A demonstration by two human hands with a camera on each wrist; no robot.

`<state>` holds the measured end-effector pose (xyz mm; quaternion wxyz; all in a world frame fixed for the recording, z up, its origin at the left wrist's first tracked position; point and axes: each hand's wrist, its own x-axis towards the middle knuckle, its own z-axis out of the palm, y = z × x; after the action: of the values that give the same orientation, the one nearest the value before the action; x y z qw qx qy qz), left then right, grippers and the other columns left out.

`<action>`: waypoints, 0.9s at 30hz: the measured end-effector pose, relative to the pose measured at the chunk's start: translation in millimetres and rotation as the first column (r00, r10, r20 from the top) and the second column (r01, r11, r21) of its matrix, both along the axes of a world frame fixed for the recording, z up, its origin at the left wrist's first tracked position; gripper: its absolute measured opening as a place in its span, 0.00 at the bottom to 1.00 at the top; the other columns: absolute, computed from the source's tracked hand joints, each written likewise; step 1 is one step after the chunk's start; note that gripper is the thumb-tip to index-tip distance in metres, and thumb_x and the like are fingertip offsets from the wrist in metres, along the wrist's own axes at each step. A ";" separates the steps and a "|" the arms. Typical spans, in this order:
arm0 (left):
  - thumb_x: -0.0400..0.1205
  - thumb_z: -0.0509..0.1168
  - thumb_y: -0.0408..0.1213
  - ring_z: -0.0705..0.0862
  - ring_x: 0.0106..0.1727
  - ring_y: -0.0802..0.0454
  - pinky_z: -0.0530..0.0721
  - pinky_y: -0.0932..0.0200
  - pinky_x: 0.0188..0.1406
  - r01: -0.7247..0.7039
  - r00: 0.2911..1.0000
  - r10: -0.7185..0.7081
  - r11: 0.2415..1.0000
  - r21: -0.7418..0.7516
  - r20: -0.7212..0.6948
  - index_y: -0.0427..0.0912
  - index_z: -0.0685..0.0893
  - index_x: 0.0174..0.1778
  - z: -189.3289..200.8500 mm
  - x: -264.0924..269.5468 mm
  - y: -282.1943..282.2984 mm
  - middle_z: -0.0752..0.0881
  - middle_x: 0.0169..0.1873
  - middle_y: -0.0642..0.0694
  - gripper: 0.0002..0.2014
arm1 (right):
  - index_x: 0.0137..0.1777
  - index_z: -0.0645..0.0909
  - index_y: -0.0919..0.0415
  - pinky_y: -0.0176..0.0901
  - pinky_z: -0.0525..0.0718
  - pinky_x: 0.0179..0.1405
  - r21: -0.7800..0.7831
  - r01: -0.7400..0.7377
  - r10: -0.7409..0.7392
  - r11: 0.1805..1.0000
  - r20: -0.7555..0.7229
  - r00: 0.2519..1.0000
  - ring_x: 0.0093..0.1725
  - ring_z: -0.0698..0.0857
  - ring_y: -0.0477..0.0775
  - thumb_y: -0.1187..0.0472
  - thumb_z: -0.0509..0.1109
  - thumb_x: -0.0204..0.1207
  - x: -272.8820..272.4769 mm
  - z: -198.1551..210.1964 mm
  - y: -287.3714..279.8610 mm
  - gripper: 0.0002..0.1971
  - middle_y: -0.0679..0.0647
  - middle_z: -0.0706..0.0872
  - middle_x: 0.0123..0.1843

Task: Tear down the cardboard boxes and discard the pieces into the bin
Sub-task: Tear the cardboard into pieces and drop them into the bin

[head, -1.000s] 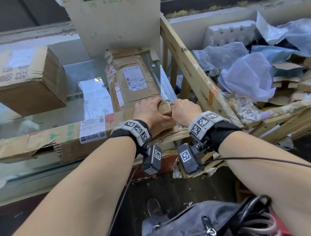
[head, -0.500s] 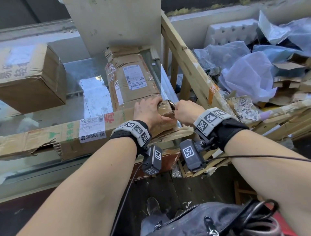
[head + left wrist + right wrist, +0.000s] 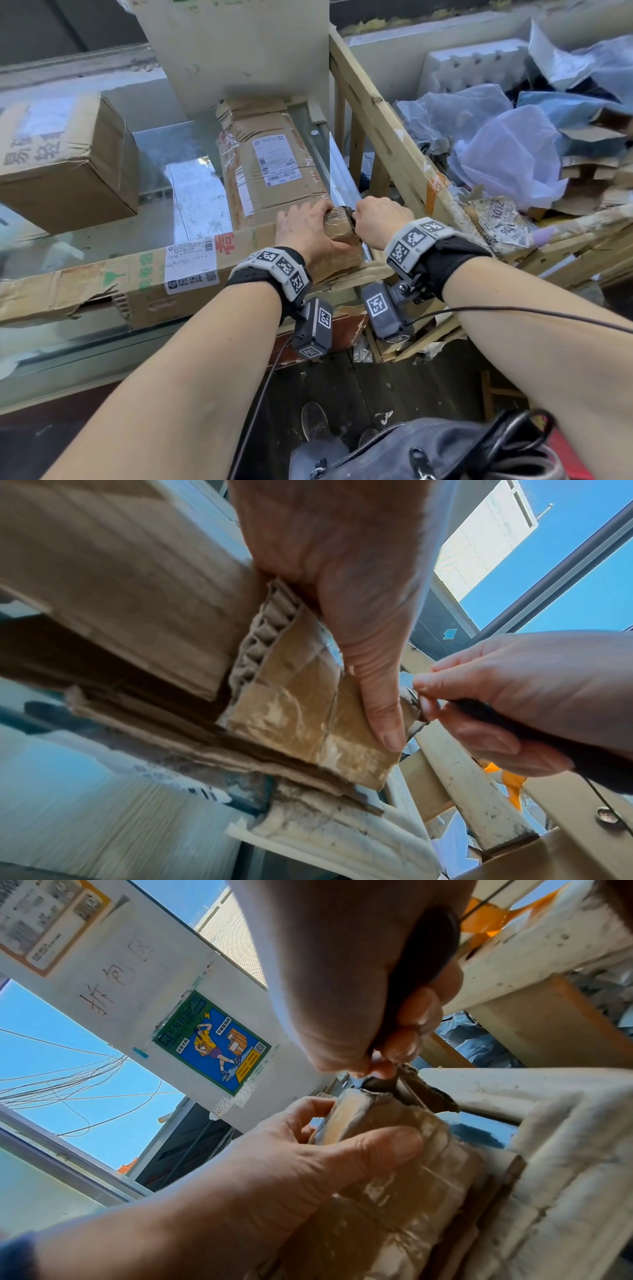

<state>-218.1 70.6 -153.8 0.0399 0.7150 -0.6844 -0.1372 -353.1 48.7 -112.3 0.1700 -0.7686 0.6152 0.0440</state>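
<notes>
A long flattened cardboard box (image 3: 137,284) lies across the glass tabletop (image 3: 191,202). My left hand (image 3: 305,229) grips its taped right end, thumb (image 3: 380,696) pressed on the brown tape (image 3: 308,723). My right hand (image 3: 380,219) is curled round a black-handled tool (image 3: 428,950), with its tip at the torn corner of that end (image 3: 411,1085). The blade itself is mostly hidden by my fingers. Right of the table stands the wooden slatted bin (image 3: 383,113).
A taped parcel box (image 3: 274,164) lies behind the long box, and a bigger carton (image 3: 65,161) sits at the far left. The bin holds plastic sheets (image 3: 507,154), cardboard scraps and a white foam block (image 3: 472,65). A dark bag (image 3: 428,452) hangs at my waist.
My right wrist has shifted slightly to the right at the box end. The left hand keeps the same grip and the box has not moved.
</notes>
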 end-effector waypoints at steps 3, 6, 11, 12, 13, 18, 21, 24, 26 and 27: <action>0.64 0.69 0.72 0.73 0.65 0.47 0.66 0.46 0.63 0.018 1.000 -0.018 1.000 0.009 0.020 0.55 0.68 0.73 0.4 0.7 1.3 0.77 0.66 0.49 0.44 | 0.51 0.76 0.61 0.49 0.72 0.48 0.025 0.029 -0.030 0.999 0.057 0.998 0.58 0.82 0.65 0.56 0.54 0.85 -1.8 -3.0 -2.9 0.11 0.63 0.83 0.59; 0.58 0.71 0.74 0.71 0.67 0.48 0.66 0.46 0.66 0.061 0.995 -0.064 0.998 0.032 0.071 0.55 0.63 0.76 2.2 1.0 4.9 0.74 0.68 0.49 0.52 | 0.45 0.77 0.63 0.51 0.78 0.46 0.048 0.124 -0.132 0.991 0.270 0.954 0.51 0.84 0.65 0.55 0.53 0.86 -8.9 -6.0 -5.9 0.15 0.63 0.84 0.50; 0.56 0.77 0.66 0.70 0.69 0.46 0.66 0.44 0.68 0.045 0.996 -0.049 0.997 0.057 0.078 0.57 0.63 0.74 8.7 0.3 3.8 0.74 0.67 0.48 0.52 | 0.40 0.78 0.64 0.55 0.88 0.42 0.125 0.234 -0.265 0.964 0.506 0.821 0.33 0.86 0.61 0.56 0.54 0.85 -28.5 -2.5 -11.1 0.17 0.62 0.86 0.34; 0.57 0.78 0.65 0.71 0.69 0.47 0.67 0.44 0.68 0.031 0.998 -0.034 0.998 0.051 0.060 0.57 0.64 0.73 11.3 0.0 3.2 0.75 0.66 0.49 0.50 | 0.39 0.78 0.63 0.51 0.87 0.38 0.146 0.222 -0.266 0.964 0.538 0.800 0.29 0.85 0.57 0.57 0.55 0.85 -30.7 -0.7 -12.8 0.17 0.62 0.86 0.31; 0.57 0.78 0.64 0.71 0.68 0.47 0.67 0.44 0.67 0.020 0.999 -0.022 0.999 0.045 0.043 0.57 0.65 0.73 14.2 -0.1 2.5 0.76 0.65 0.49 0.49 | 0.37 0.77 0.62 0.46 0.86 0.33 0.164 0.218 -0.273 0.962 0.571 0.775 0.26 0.84 0.54 0.58 0.55 0.85 -32.5 1.9 -14.1 0.17 0.61 0.85 0.31; 0.57 0.79 0.61 0.79 0.58 0.51 0.77 0.48 0.61 -0.021 0.996 0.023 1.000 0.024 -0.085 0.58 0.73 0.64 45.8 7.8 -0.3 0.81 0.55 0.54 0.40 | 0.39 0.78 0.63 0.48 0.78 0.30 0.164 0.172 -0.237 0.971 0.605 0.760 0.31 0.75 0.54 0.55 0.68 0.80 -37.8 16.5 -13.2 0.13 0.54 0.74 0.31; 0.60 0.82 0.55 0.81 0.54 0.53 0.81 0.54 0.55 0.041 0.974 -0.008 0.989 0.140 -0.226 0.55 0.75 0.65 75.1 18.2 -3.0 0.83 0.53 0.54 0.38 | 0.52 0.85 0.63 0.40 0.77 0.38 0.233 0.057 -0.202 0.971 0.668 0.716 0.40 0.83 0.50 0.53 0.78 0.70 -40.6 29.2 -5.9 0.16 0.52 0.85 0.41; 0.61 0.82 0.51 0.84 0.52 0.53 0.86 0.53 0.54 0.137 0.949 -0.038 0.943 0.302 -0.312 0.56 0.77 0.65 102.0 25.6 -2.4 0.85 0.54 0.52 0.35 | 0.62 0.84 0.56 0.37 0.79 0.35 0.325 -0.053 -0.204 0.944 0.702 0.682 0.42 0.85 0.49 0.56 0.81 0.67 -40.8 44.8 -0.1 0.22 0.54 0.90 0.50; 0.61 0.83 0.51 0.87 0.50 0.53 0.89 0.51 0.52 0.177 0.941 -0.048 0.914 0.366 -0.334 0.60 0.79 0.63 114.9 27.9 -0.1 0.86 0.52 0.52 0.34 | 0.60 0.85 0.53 0.31 0.77 0.23 0.388 -0.115 -0.216 0.915 0.709 0.672 0.36 0.82 0.46 0.59 0.80 0.68 -39.9 53.6 2.3 0.19 0.53 0.90 0.49; 0.61 0.83 0.51 0.88 0.49 0.53 0.89 0.51 0.50 0.190 0.942 -0.057 0.903 0.385 -0.331 0.61 0.79 0.62 120.6 29.0 1.8 0.87 0.52 0.52 0.33 | 0.60 0.85 0.53 0.28 0.75 0.18 0.405 -0.141 -0.218 0.903 0.716 0.663 0.33 0.81 0.45 0.60 0.80 0.68 -39.5 57.4 4.1 0.19 0.52 0.90 0.48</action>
<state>-189.2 72.4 -33.2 -0.0128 0.6312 -0.6695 -0.3915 -392.5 52.8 -54.9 0.5718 -0.6479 0.4819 -0.1451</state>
